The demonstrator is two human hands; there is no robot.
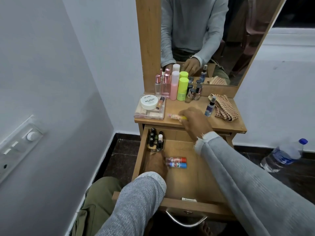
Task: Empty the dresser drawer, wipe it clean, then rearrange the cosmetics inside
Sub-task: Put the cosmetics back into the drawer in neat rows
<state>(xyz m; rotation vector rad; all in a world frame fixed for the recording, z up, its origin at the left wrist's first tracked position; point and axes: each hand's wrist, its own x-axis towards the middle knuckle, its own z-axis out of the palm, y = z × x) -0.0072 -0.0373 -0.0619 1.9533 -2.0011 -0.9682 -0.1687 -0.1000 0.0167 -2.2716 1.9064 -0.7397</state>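
The wooden drawer [190, 184] stands pulled out under the dresser top [226, 124]. Several small nail polish bottles [156, 140] cluster in its back left corner. Two lip balm tubes, one red-capped [177, 159] and one blue-capped [178, 165], lie side by side on the drawer floor. My left hand [156, 165] is inside the drawer, its fingers at the tubes' left ends. My right hand [196, 120] reaches over the dresser top and holds a blurred yellow-capped tube [175, 116].
On the dresser top stand perfume bottles [162, 86], a pink bottle [174, 86], a green bottle [182, 89], a makeup palette with a nail polish remover tub [149, 103], a small spray bottle [210, 106] and a checked cloth [225, 108]. A water bottle [284, 155] stands on the floor at right.
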